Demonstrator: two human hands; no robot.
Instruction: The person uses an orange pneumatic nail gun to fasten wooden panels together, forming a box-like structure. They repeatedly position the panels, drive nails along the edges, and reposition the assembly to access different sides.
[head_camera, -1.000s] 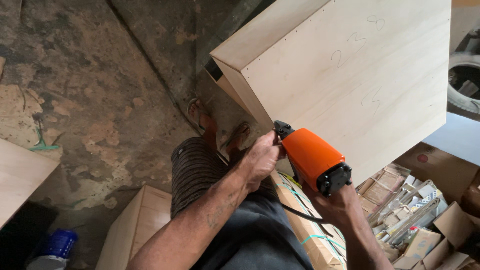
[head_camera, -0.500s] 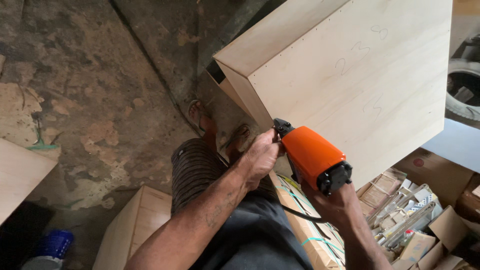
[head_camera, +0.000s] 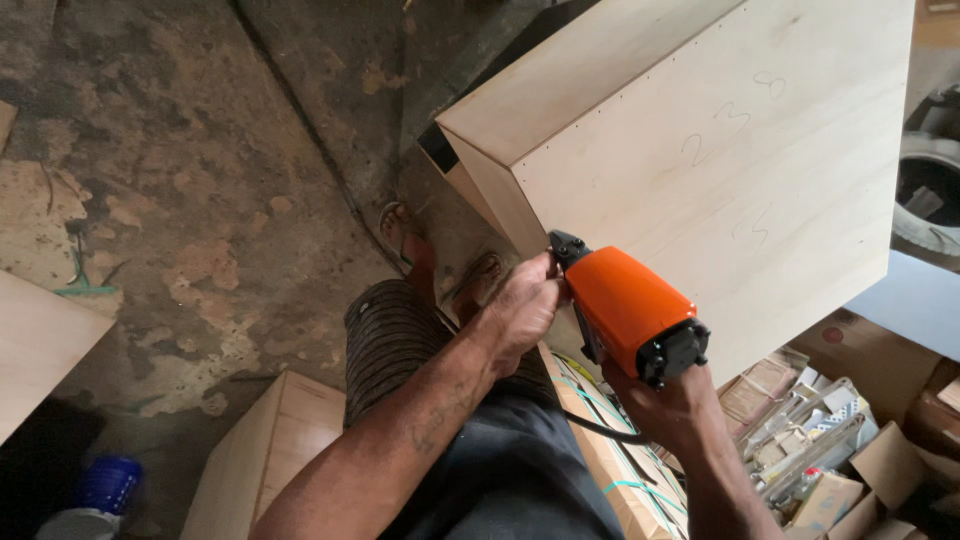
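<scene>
The left hand (head_camera: 522, 312) is curled at the nose of the nail gun (head_camera: 628, 313), fingers bent close together and pressed against the tool's black tip where it meets the box (head_camera: 700, 150); whether they grip the tip or only steady it cannot be told. The right hand (head_camera: 672, 408) is below the gun, wrapped around its handle, with most of the fingers hidden behind the body. The gun has a bright orange body with a black rear cap and a black nose, and it is tilted so the nose points up and left into the lower corner of the box. A dark hose (head_camera: 600, 430) runs from under it toward the person's lap. The box is pale plywood, large and tipped on an angle, filling the upper right; faint pencil marks show on its broad face and a row of small dots runs along its top edge. Under it is a worn concrete floor (head_camera: 180, 180), stained and patchy. A sandalled foot (head_camera: 410, 240) rests on the floor. Another plywood box (head_camera: 265, 450) is at lower left, a strapped board (head_camera: 615, 460) lies beside the lap, and cardboard cartons (head_camera: 830, 440) of small packets crowd the lower right.
</scene>
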